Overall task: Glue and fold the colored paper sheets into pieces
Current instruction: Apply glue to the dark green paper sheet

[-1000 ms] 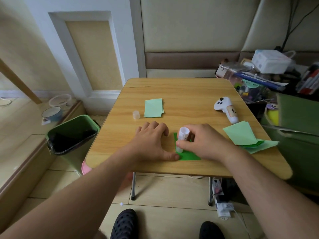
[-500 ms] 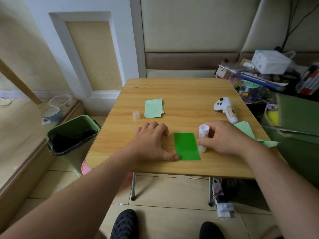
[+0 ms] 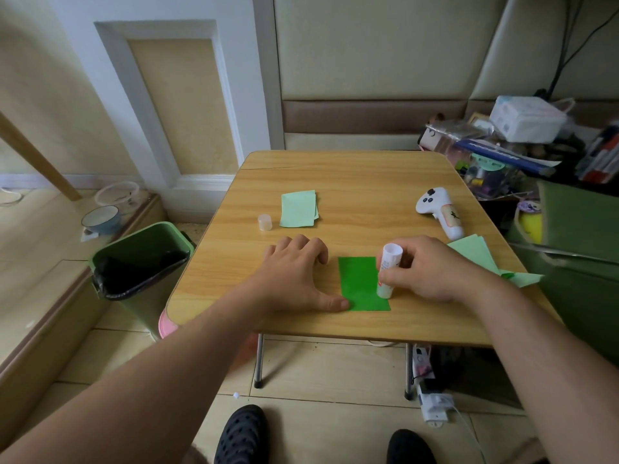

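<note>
Lighting: soft, even, moderately dim daylight; direction cannot be told. Shadows: faint, diffuse beneath the table [image 3: 335, 329]. Glare: none noted. Focus: centre rendered sharp. Distortion: wide-angle bending and slight softening are seen at the edges.

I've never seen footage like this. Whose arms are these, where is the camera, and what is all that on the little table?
No machine here: a person wears a camera on the head, looking down at their own hands. The left hand presses its thumb on the corner of a dark green paper sheet lying on the wooden table. The right hand holds a white glue stick, tip down on that sheet's right edge. Also on the table: the glue cap, a stack of pale green sheets, more pale green paper at the right, and a white controller.
</note>
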`<state>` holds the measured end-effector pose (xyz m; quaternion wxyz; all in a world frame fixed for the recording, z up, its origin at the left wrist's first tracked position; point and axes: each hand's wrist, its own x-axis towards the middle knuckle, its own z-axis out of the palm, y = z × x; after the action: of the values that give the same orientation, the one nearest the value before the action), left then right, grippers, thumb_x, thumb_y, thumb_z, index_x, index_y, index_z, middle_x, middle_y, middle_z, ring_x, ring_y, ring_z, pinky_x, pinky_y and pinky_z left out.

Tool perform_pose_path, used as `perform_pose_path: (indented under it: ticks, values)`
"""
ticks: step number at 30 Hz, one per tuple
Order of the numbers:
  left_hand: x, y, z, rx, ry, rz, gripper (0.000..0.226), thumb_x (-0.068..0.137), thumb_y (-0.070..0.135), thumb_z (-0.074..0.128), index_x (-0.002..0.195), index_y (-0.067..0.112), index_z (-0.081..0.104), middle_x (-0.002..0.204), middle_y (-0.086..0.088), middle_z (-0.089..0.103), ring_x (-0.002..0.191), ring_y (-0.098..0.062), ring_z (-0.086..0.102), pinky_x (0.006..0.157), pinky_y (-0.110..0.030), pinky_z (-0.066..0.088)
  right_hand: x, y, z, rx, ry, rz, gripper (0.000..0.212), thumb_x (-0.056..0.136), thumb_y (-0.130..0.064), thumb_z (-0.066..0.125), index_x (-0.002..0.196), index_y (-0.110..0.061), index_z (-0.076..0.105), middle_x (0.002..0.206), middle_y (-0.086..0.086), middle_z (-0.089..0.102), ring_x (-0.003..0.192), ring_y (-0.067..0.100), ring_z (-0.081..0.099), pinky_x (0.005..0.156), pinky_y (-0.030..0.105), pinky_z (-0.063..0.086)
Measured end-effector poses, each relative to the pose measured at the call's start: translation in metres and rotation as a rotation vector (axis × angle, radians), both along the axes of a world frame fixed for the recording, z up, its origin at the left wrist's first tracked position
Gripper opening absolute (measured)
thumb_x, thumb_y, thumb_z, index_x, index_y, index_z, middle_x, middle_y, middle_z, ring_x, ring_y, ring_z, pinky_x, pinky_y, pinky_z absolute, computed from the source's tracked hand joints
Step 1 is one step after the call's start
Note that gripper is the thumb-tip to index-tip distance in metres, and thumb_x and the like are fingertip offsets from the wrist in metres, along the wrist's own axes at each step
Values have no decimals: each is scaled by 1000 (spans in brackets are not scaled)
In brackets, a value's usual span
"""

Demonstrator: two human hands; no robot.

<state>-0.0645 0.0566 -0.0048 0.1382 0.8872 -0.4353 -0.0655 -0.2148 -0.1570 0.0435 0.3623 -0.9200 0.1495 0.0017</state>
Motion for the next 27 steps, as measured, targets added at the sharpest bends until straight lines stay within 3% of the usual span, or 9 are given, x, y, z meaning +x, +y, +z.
perform_pose_path:
  ticks: [5, 10, 13, 16, 19, 22, 27]
  values:
    - [0, 0, 0, 7, 1, -1, 81, 50, 98, 60, 105, 43, 36, 116, 12, 44, 111, -17, 37, 101, -42, 34, -1, -4, 1, 20, 58, 6, 11, 85, -30, 77, 77, -25, 71, 74, -5, 69, 68, 9, 58, 70, 33, 48]
    - [0, 0, 0, 8, 6, -2, 81, 50, 98, 59, 106, 43, 37, 118, 12, 43, 113, -17, 38, 102, -41, 32, 6, 0, -1, 42, -188, -84, 9, 87, -35, 74, 83, -28, 70, 81, -7, 71, 78, 17, 64, 75, 39, 53]
    - [1, 0, 2, 11, 36, 0, 80, 48, 95, 58, 105, 43, 37, 117, 12, 43, 113, -17, 38, 102, -42, 34, 12, 17, -6, -8, -235, -76, 10, 88, -41, 72, 86, -32, 69, 81, -11, 68, 74, 7, 60, 71, 32, 50]
    - [5, 3, 6, -66, 112, 4, 74, 55, 79, 74, 106, 40, 39, 119, 9, 40, 112, -17, 39, 103, -39, 38, 18, 32, -9, -58, -212, -21, 17, 93, -46, 70, 93, -29, 67, 80, -12, 65, 71, 2, 56, 68, 27, 46]
    - [6, 7, 5, -108, 145, 7, 70, 62, 63, 85, 109, 36, 41, 122, 7, 38, 114, -16, 40, 102, -32, 37, 26, 37, -13, -99, -202, 4, 21, 96, -49, 66, 96, -28, 65, 82, -11, 65, 75, 8, 59, 68, 30, 45]
    - [8, 7, 3, -86, 118, -11, 63, 62, 67, 72, 113, 39, 45, 122, 10, 42, 118, -18, 40, 107, -37, 38, 30, 41, -15, -135, -169, 13, 24, 97, -50, 64, 98, -26, 64, 87, -8, 67, 80, 13, 61, 72, 35, 48]
    - [13, 7, 2, -143, 159, -3, 48, 89, 27, 60, 134, 43, 59, 134, 4, 49, 127, -22, 41, 113, -36, 31, 30, 45, -10, -142, -119, 59, 25, 95, -49, 66, 91, -24, 62, 80, -7, 63, 72, 14, 55, 67, 36, 44]
